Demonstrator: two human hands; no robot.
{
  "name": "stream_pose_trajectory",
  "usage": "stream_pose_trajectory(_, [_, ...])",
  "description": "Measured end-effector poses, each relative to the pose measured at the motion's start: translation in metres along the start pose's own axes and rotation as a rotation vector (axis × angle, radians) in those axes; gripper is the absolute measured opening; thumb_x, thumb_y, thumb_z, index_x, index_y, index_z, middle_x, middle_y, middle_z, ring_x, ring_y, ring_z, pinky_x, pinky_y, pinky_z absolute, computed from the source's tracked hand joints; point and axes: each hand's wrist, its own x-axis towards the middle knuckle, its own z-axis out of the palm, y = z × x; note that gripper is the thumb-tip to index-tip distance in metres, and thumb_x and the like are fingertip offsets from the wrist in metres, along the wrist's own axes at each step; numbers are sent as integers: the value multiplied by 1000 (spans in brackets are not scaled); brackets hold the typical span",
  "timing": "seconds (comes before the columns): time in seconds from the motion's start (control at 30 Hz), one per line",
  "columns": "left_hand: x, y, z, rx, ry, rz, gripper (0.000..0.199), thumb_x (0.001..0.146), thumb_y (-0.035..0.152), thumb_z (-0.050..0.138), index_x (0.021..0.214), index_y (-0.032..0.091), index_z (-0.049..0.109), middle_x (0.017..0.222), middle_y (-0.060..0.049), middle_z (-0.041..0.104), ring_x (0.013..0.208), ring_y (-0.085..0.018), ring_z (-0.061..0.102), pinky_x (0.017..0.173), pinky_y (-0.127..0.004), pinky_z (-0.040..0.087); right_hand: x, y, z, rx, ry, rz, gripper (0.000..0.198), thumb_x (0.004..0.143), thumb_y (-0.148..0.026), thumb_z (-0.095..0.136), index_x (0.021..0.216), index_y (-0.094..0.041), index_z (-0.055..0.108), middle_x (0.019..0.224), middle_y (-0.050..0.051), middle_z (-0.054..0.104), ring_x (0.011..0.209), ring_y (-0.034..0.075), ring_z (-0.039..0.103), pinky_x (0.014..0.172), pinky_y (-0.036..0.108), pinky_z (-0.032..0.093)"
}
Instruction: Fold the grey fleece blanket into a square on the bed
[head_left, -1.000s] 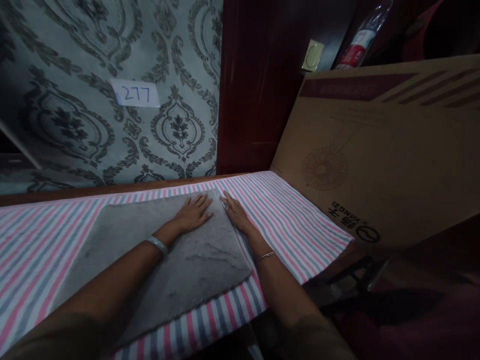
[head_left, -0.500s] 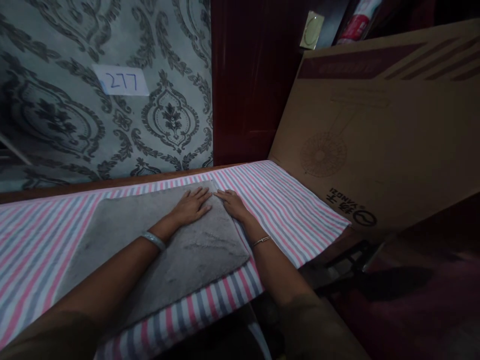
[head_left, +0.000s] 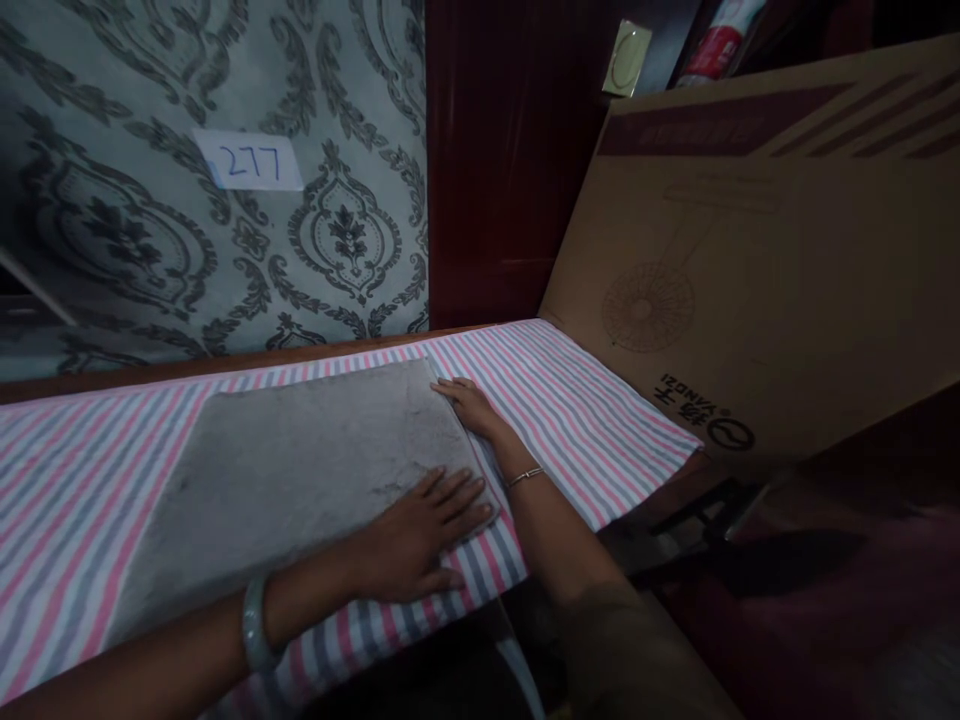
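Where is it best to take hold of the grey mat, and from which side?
Probably at the near right corner of the grey mat, from the right edge. It lies flat on the striped cloth, and both the left hand and right hand rest along that edge.

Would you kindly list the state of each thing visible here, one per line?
Grey mat: lying flat on the striped cloth.
Striped cloth: spread flat beneath the mat.
Left hand: open, palm down on the mat's near right corner.
Right hand: open, flat at the mat's far right corner.
Cardboard box: closed, tilted, leaning beside the cloth.
Paper label: stuck on the wallpaper, reading 277.
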Motion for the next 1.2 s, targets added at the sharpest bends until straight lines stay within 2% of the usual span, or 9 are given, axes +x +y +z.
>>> stream_pose_trajectory(0.1, [-8, 22, -4, -138, -53, 13, 69, 93, 58, 41, 154, 32, 23, 163, -6, 13, 151, -30, 9, 122, -58, 6, -1, -1, 1, -2, 19, 1, 67, 84, -3, 39, 142, -34, 50, 150, -8, 46, 139, 20, 37, 117, 44, 28])
stream_pose_trajectory(0.2, [-18, 23, -12, -310, -8, -35, 60, 97, 51, 36, 153, 33, 26, 160, -4, 28, 148, -22, 26, 122, -48, 21, -4, -5, -3, 23, 85, -16, 63, 84, -4, 38, 139, -28, 56, 145, -2, 53, 135, 20, 43, 115, 41, 31])
stream_pose_trajectory(0.37, [-32, -36, -26, -96, 309, -454, 59, 98, 47, 31, 151, 22, 34, 157, -9, 36, 145, -22, 31, 121, -46, 23, -12, -30, -8, 72, 272, -110, 56, 93, -18, 36, 148, -18, 43, 149, 5, 48, 138, 18, 40, 117, 36, 29])
stream_pose_trajectory(0.47, [-32, -76, -33, 127, 252, -801, 68, 94, 46, 36, 151, 9, 31, 158, -19, 28, 147, -31, 25, 119, -54, 21, -15, -50, -3, 29, 136, -200, 62, 96, -34, 42, 154, -16, 30, 157, 9, 35, 146, 22, 27, 119, 42, 22])
stream_pose_trajectory(0.53, [-27, -92, -35, 217, 190, -904, 68, 95, 46, 34, 152, 9, 29, 160, -20, 22, 149, -33, 20, 118, -59, 17, -16, -59, 2, -11, -7, -189, 67, 95, -38, 46, 155, -14, 27, 160, 12, 29, 149, 25, 21, 119, 45, 21])
stream_pose_trajectory(0.63, [-15, -107, -37, 248, 140, -834, 65, 97, 50, 27, 154, 19, 26, 162, -13, 16, 150, -32, 13, 118, -60, 12, -16, -64, 6, -45, -114, -136, 65, 96, -38, 45, 154, -14, 28, 161, 13, 25, 150, 25, 18, 118, 48, 20])
stream_pose_trajectory(0.87, [5, -146, -53, 200, 148, -642, 59, 98, 50, 23, 153, 30, 27, 162, -4, 20, 151, -27, 15, 119, -55, 12, -15, -62, 5, -45, -125, -57, 70, 97, -43, 42, 156, -11, 23, 163, 15, 19, 151, 26, 10, 119, 46, 16])
stream_pose_trajectory(1.07, [11, -155, -60, 243, 211, -706, 60, 97, 49, 25, 151, 24, 34, 161, -8, 25, 149, -28, 19, 119, -52, 13, -15, -61, 6, -62, -159, -37, 70, 97, -44, 41, 156, -11, 23, 163, 13, 17, 151, 25, 8, 120, 44, 14])
stream_pose_trajectory(1.2, [-10, -153, -63, 255, 189, -825, 64, 96, 52, 24, 153, 23, 30, 162, -9, 23, 149, -29, 19, 119, -54, 13, -16, -61, 6, -64, -150, -39, 68, 97, -44, 41, 156, -13, 24, 163, 12, 18, 151, 24, 8, 119, 43, 14])
